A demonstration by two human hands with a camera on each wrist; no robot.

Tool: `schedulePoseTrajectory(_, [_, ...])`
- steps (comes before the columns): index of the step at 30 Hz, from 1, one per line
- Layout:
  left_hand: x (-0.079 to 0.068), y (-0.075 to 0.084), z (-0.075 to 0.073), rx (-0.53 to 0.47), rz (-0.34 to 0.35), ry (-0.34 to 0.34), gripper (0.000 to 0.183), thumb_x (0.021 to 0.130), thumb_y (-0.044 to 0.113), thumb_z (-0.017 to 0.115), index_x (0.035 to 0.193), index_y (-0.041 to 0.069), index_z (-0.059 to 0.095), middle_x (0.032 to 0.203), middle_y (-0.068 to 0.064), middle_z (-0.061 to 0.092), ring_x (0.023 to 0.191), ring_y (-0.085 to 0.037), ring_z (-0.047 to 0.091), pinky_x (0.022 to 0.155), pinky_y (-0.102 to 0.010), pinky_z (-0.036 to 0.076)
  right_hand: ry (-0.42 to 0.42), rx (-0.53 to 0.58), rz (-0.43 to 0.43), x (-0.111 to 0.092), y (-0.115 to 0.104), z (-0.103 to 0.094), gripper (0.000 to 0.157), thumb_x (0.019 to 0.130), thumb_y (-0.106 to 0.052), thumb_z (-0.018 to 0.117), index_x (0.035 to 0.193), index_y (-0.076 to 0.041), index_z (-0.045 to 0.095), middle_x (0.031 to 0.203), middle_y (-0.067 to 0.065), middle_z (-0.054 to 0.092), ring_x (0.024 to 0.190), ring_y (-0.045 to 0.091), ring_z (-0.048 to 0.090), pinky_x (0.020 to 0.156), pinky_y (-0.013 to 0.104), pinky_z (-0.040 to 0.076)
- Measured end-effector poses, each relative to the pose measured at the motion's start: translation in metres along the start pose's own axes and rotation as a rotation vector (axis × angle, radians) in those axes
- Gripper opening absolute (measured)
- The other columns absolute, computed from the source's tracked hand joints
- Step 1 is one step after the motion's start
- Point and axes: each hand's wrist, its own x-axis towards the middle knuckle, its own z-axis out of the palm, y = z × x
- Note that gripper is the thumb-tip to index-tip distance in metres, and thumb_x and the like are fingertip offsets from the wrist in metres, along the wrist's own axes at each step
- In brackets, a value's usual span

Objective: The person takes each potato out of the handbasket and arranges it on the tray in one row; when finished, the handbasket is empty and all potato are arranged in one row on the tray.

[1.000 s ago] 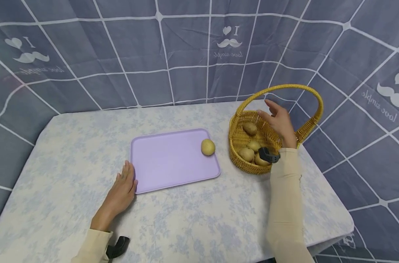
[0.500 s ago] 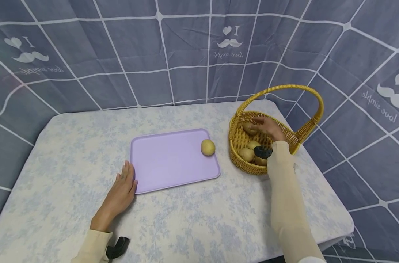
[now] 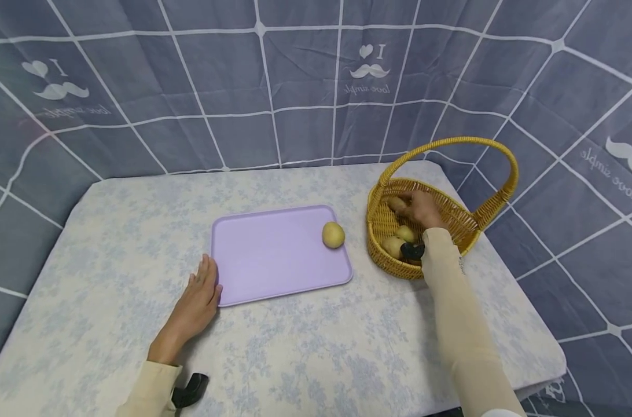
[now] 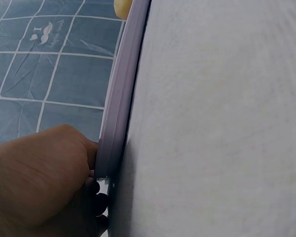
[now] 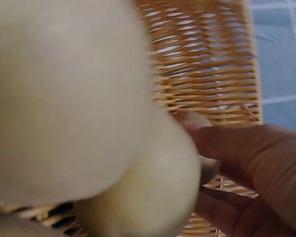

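Floral tablecloth (image 3: 305,347), tray (image 3: 274,255), apparently one potato (image 3: 333,235).

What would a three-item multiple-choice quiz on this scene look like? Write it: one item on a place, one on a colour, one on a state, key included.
1. Where does the lone potato lie?
A. on the tray's right edge
B. in the basket
C. on the bare tablecloth

2. What colour is the tray?
A. green
B. lilac
C. red

3. What is the right hand doing?
A. lying flat on the table
B. gripping the basket handle
C. closing on a potato in the basket

Key: 1 A, it sits on the tray by its right rim; 2 B, the surface is pale purple; 3 C, the fingers curl round a potato inside the wicker, while the left hand rests against the tray's corner.
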Motion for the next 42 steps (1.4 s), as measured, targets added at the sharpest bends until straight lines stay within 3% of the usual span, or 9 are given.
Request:
schedulePoseTrajectory(4, [0.000, -0.002, 0.001, 0.002, -0.001, -0.006, 0.061, 0.104, 0.014, 0.036, 0.148, -0.012, 0.002, 0.156, -0.029, -0.006, 0.145, -0.041, -0.002, 0.116, -0.056, 0.001, 0.035, -0.045, -0.030, 0.001, 0.002, 0.005, 0.044, 0.089, -0.008, 0.065, 0.130, 0.004, 0.056, 0.125, 0.029, 0.057, 0.119, 0.047, 0.049, 0.100, 0.055, 0.041])
schedulePoseTrajectory(8, [0.000, -0.003, 0.002, 0.001, -0.002, -0.011, 0.061, 0.104, 0.013, 0.036, 0.148, -0.012, 0.002, 0.156, -0.028, -0.006, 0.145, -0.040, -0.002, 0.116, -0.057, 0.001, 0.054, -0.007, -0.027, -0.003, 0.001, 0.003, 0.043, 0.091, -0.009, 0.061, 0.131, 0.004, 0.056, 0.127, 0.029, 0.056, 0.119, 0.046, 0.049, 0.099, 0.055, 0.042])
schedulePoseTrajectory(14, [0.000, -0.004, 0.000, 0.007, 0.016, 0.009, 0.061, 0.103, 0.012, 0.037, 0.147, -0.014, 0.004, 0.155, -0.031, -0.004, 0.144, -0.042, 0.000, 0.115, -0.058, 0.003, 0.165, 0.045, -0.026, -0.016, -0.011, -0.018, 0.044, 0.091, -0.007, 0.062, 0.133, 0.001, 0.055, 0.125, 0.032, 0.056, 0.107, 0.048, 0.055, 0.089, 0.057, 0.046])
schedulePoseTrajectory(20, [-0.001, -0.005, -0.002, 0.002, 0.010, 0.001, 0.061, 0.103, 0.012, 0.037, 0.147, -0.014, 0.004, 0.155, -0.030, -0.005, 0.145, -0.042, -0.001, 0.115, -0.058, 0.003, 0.233, 0.091, -0.102, -0.044, -0.028, -0.042, 0.047, 0.091, -0.016, 0.067, 0.136, -0.005, 0.055, 0.127, 0.029, 0.056, 0.101, 0.044, 0.063, 0.080, 0.052, 0.052])
schedulePoseTrajectory(23, [-0.002, -0.006, -0.002, -0.004, 0.007, 0.001, 0.061, 0.103, 0.012, 0.037, 0.147, -0.014, 0.004, 0.155, -0.030, -0.005, 0.145, -0.041, -0.001, 0.115, -0.058, 0.003, 0.202, 0.105, -0.156, -0.060, -0.039, -0.052, 0.048, 0.090, -0.021, 0.069, 0.135, -0.009, 0.057, 0.127, 0.024, 0.059, 0.102, 0.040, 0.065, 0.077, 0.043, 0.054])
schedulePoseTrajectory(28, [-0.002, -0.008, 0.000, -0.005, 0.000, -0.008, 0.061, 0.104, 0.013, 0.036, 0.148, -0.012, 0.003, 0.156, -0.029, -0.006, 0.145, -0.040, -0.002, 0.116, -0.058, 0.002, 0.111, 0.154, -0.211, -0.090, -0.055, -0.058, 0.048, 0.087, -0.025, 0.072, 0.132, -0.012, 0.060, 0.123, 0.016, 0.063, 0.099, 0.032, 0.066, 0.070, 0.017, 0.051])
schedulePoseTrajectory(32, [-0.002, -0.009, 0.000, 0.005, 0.003, -0.006, 0.061, 0.103, 0.013, 0.036, 0.148, -0.012, 0.004, 0.156, -0.029, -0.005, 0.145, -0.041, -0.001, 0.115, -0.058, 0.003, 0.028, 0.236, -0.279, -0.108, -0.072, -0.046, 0.048, 0.086, -0.024, 0.074, 0.131, -0.013, 0.061, 0.122, 0.013, 0.064, 0.097, 0.028, 0.066, 0.071, 0.015, 0.051])
schedulePoseTrajectory(37, [-0.002, -0.009, -0.002, 0.006, 0.009, -0.001, 0.061, 0.103, 0.013, 0.037, 0.148, -0.012, 0.005, 0.156, -0.028, -0.004, 0.145, -0.040, -0.001, 0.116, -0.058, 0.004, -0.057, 0.335, -0.405, -0.113, -0.106, -0.010, 0.047, 0.085, -0.016, 0.074, 0.130, -0.013, 0.061, 0.128, 0.011, 0.062, 0.104, 0.024, 0.066, 0.080, 0.023, 0.055])
schedulePoseTrajectory(42, [-0.002, -0.008, -0.003, 0.003, 0.024, 0.017, 0.060, 0.103, 0.013, 0.037, 0.148, -0.012, 0.006, 0.156, -0.029, -0.003, 0.145, -0.041, 0.001, 0.116, -0.057, 0.004, -0.038, 0.257, -0.562, -0.097, -0.131, 0.041, 0.047, 0.085, -0.011, 0.073, 0.130, -0.008, 0.061, 0.131, 0.010, 0.060, 0.114, 0.022, 0.060, 0.090, 0.028, 0.053])
